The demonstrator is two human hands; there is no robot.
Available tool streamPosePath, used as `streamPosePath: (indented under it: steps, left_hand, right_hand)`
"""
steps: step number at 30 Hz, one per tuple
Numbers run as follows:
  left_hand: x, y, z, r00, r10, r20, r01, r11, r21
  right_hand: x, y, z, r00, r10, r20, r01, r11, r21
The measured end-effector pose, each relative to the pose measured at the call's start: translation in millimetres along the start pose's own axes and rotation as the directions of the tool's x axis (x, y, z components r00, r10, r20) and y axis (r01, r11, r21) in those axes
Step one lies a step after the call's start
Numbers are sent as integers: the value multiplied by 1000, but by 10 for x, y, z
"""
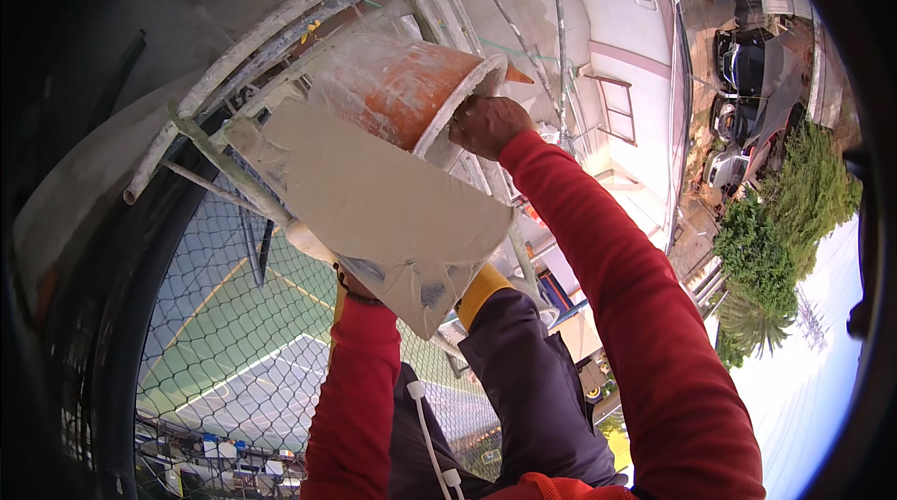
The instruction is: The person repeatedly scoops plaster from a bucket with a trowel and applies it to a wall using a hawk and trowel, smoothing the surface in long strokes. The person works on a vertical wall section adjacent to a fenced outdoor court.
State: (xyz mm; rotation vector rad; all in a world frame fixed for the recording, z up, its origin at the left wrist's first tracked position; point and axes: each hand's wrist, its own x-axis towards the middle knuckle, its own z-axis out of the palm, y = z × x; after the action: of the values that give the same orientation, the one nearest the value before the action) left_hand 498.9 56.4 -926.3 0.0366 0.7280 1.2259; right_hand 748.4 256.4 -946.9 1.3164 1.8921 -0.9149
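Observation:
A wide board like a plasterer's hawk lies tilted across the middle, mostly covered by a thick, smooth layer of wet beige-grey plaster. My left hand supports it from underneath at its near left side; the board hides the fingers, and a dark bracelet circles the wrist. Beyond the board, an orange bucket smeared with dried plaster leans on its side, its mouth facing right. At that mouth my right hand is closed, its fingertips just inside the rim. What those fingers hold is hidden.
Plaster-spattered scaffold poles run behind the board and bucket. Black netting hangs at left, with a green sports court far below. My bent leg is under the board. A building wall and parked cars appear at right.

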Motion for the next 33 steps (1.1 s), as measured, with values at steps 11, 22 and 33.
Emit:
streamPosePath:
  steps: [11,22,33]
  left_hand:
    - [420,713,-256,996,1,87,34,919,-392]
    - [397,1871,-2028,997,81,2,-81,996,27]
    - [-125,1456,-1793,988,119,-96,-79,934,347]
  right_hand:
    - [7,-514,492,950,-68,-304,180,916,358]
    - [-57,-901,-594,950,-226,-217,287,905,315]
    - [-865,-1127,-1188,935,-224,-274,330,829,451]
